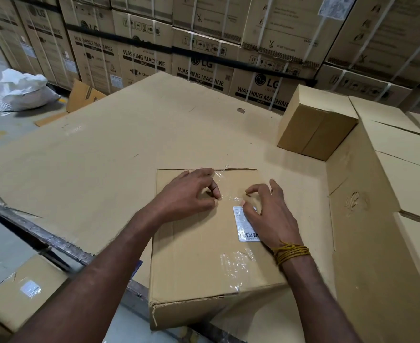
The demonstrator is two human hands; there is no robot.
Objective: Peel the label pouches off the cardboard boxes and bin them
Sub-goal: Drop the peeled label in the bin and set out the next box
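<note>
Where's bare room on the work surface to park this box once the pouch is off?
Bare cardboard surface lies left of and beyond the box under both hands, up to the washing machine cartons. The right side is crowded: a small upright box and a long carton hem it in.
</note>
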